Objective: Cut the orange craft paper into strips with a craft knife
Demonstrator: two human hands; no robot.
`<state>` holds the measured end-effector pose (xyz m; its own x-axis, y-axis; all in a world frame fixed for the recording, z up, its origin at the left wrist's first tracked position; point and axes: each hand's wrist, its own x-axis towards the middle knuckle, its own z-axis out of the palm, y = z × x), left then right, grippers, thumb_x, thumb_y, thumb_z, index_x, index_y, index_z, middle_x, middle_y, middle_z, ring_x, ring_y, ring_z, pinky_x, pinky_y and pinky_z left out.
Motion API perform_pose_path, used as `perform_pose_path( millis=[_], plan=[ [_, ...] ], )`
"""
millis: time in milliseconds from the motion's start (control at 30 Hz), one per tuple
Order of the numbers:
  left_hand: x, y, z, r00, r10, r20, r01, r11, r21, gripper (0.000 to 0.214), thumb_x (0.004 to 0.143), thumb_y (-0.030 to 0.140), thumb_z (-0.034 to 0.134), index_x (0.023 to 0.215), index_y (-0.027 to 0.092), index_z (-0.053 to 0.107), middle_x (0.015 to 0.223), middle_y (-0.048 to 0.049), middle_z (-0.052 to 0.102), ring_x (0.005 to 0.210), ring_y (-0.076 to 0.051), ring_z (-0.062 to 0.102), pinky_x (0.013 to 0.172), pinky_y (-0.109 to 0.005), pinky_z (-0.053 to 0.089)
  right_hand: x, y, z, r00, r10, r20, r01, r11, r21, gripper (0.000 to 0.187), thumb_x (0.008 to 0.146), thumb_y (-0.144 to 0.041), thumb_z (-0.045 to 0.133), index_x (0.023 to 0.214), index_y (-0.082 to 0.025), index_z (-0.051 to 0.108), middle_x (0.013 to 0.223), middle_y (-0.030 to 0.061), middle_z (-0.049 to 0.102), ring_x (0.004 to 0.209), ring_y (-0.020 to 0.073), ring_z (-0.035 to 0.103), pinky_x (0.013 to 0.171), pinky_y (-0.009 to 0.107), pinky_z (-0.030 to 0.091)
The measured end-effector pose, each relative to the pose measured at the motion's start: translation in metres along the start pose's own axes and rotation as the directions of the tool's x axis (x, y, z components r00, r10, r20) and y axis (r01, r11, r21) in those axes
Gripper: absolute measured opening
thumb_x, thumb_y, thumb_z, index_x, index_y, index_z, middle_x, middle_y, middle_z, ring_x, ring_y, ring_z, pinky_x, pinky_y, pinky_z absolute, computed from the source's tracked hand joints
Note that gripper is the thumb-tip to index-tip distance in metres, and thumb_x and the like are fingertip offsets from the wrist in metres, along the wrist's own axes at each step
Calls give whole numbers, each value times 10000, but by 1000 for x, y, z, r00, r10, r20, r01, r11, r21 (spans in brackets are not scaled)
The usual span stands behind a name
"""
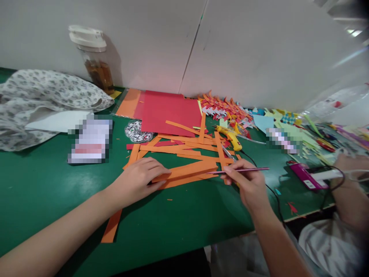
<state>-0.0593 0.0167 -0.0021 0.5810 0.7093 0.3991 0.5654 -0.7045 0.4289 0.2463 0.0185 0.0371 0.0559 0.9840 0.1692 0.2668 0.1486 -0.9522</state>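
My left hand [141, 179] lies flat on the green table [52, 184], fingers stretched out and pressing down a bundle of orange paper strips [187, 172]. My right hand [248, 184] pinches a thin pink stick [245, 169] that points left toward the strips' right end. More orange strips [178, 148] lie crossed behind them. A long orange strip [112, 227] runs under my left forearm.
Red paper sheets [170, 111] lie at the back by the wall. A yellow glue gun [230, 137], folded paper pieces [227, 107], a jar [95, 57], patterned cloth [43, 96] and a pink device [305, 175] lie around. Another person's hand [350, 165] is at the right.
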Motion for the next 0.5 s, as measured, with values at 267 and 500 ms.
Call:
perform_pose_path(
  millis=[267, 500],
  plan=[
    [2, 2, -3, 999, -6, 35, 6, 1000, -11, 134, 928, 219, 555, 1030, 182, 633, 980, -44, 697, 938, -207, 629, 803, -346, 515, -5, -14, 60, 960, 74, 271, -83, 996, 23, 233, 774, -365, 737, 701, -199, 590, 646, 3, 686, 486, 103, 559, 489, 233, 451],
    [1, 2, -2, 1000, 9, 8, -9, 1000, 2, 166, 940, 238, 525, 1045, 180, 639, 988, -59, 699, 935, -209, 633, 809, -349, 520, 1, -6, 40, 971, 91, 220, -92, 996, -4, 247, 734, -380, 764, 689, -201, 600, 593, -3, 670, 473, 114, 563, 464, 234, 451]
  ],
)
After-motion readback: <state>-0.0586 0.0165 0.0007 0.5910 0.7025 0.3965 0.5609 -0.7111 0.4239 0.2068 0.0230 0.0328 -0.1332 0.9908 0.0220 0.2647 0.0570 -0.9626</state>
